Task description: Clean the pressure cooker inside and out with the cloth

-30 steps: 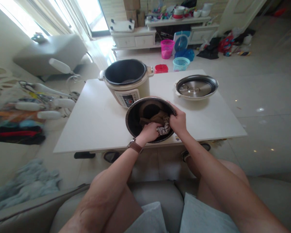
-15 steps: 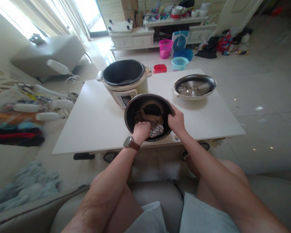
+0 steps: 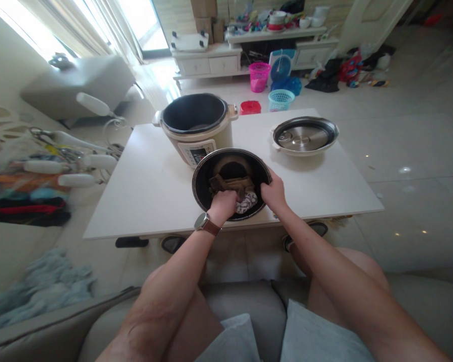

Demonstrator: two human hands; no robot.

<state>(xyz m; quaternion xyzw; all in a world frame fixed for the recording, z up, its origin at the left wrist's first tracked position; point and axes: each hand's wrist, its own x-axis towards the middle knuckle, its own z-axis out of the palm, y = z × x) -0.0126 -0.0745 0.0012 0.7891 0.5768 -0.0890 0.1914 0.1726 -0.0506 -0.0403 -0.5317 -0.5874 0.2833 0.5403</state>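
Note:
A dark inner pot (image 3: 202, 188) is tilted with its mouth toward me at the near edge of the table. My right hand (image 3: 275, 192) is closed around its right rim. Inside the pot, my left hand (image 3: 224, 205) is closed on a brown cloth (image 3: 241, 185); its fingertips are partly hidden. A black-and-white patterned piece of cloth (image 3: 247, 202) lies beside those fingers. Behind the pot stands the pressure cooker body (image 3: 211, 138), its dark interior open at the top. The cooker lid (image 3: 305, 138) rests upside down to the right.
The white table (image 3: 136, 196) carries the cooker parts. Beyond it are a red container (image 3: 250, 107), a light blue basket (image 3: 281, 100) and a pink basket (image 3: 259, 78) on the floor. A white lamp (image 3: 94, 104) stands close to the left edge.
Both hands and the inner pot hold nearly the same pose. My left hand and the cloth have shifted very slightly inside the pot; the whole view has moved a little.

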